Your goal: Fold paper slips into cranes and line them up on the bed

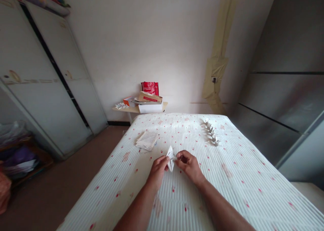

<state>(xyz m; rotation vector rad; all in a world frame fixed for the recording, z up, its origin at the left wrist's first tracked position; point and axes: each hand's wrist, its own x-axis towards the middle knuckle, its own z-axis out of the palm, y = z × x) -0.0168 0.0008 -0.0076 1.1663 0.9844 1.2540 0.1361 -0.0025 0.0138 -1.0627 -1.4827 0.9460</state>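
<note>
Both hands meet over the middle of a white bed cover with red spots. My left hand and my right hand each pinch one side of a small folded piece of white paper, which stands up between the fingertips. A stack of flat printed paper sheets lies on the cover just beyond my left hand. A row of several finished folded paper shapes lies farther off, beyond my right hand.
A small wooden side table stands at the far end of the bed with a white box, a red packet and more folded papers. Grey wardrobes line the left wall; bags sit on the floor.
</note>
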